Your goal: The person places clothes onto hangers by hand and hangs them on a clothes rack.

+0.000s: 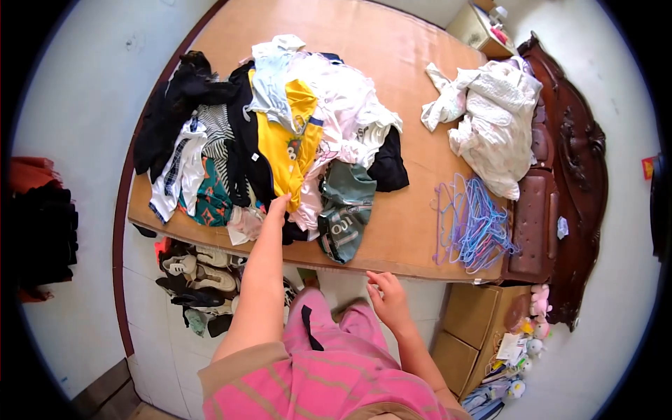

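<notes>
My left hand point(280, 204) reaches to the bed's front edge and closes on the hem of a yellow shirt point(283, 154) with a dark print. That shirt lies within a heap of clothes, with a light blue garment point(271, 87) over its upper part. Right of it are a grey-green garment with white lettering point(345, 210) and white clothes point(343, 91). Black clothes point(183, 91) and a teal patterned garment point(214, 196) lie to the left. My right hand point(387, 297) hovers before the bed edge, fingers loosely bent and apart, holding nothing.
Purple and blue hangers point(476, 227) lie near the carved headboard point(574, 168), below a bundle of white cloth point(500, 115). Shoes point(203, 273) sit on the floor at the bed's front left. A cardboard box point(470, 315) and plush toys point(539, 301) stand at the lower right.
</notes>
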A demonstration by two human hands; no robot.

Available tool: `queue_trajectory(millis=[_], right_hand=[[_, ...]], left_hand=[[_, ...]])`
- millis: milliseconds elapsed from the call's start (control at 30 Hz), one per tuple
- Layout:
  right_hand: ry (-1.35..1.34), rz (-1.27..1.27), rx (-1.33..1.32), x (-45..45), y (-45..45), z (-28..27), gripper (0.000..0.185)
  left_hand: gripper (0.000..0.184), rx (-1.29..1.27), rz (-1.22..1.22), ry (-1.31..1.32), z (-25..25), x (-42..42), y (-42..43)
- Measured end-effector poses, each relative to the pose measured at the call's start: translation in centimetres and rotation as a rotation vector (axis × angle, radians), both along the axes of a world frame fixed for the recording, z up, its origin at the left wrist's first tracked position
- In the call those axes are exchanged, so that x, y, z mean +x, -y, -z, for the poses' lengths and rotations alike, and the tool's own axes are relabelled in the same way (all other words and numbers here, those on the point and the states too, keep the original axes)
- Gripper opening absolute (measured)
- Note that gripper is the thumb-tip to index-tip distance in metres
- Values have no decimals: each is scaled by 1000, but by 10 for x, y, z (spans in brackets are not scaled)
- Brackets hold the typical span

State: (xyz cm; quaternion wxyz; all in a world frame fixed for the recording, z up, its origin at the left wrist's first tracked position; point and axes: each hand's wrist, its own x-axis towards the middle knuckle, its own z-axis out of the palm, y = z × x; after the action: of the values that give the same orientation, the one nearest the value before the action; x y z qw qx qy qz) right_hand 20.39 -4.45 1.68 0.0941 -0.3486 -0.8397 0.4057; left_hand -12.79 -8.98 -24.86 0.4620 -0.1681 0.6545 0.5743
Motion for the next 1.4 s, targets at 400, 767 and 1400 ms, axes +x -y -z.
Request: queue_trajectory(millis=[400,767,1400], right_hand=[[-424,374,-409,-31,-57,44,48],[-249,262,-718,-28,-48,77,40],[-49,472,-834,78,-75,107,31]], left_hand=[[29,1030,771,-1056,-254,146,-37],[22,174,633,-1017,-133,80,-63],[30,425,105,-633,-53,25,-175]])
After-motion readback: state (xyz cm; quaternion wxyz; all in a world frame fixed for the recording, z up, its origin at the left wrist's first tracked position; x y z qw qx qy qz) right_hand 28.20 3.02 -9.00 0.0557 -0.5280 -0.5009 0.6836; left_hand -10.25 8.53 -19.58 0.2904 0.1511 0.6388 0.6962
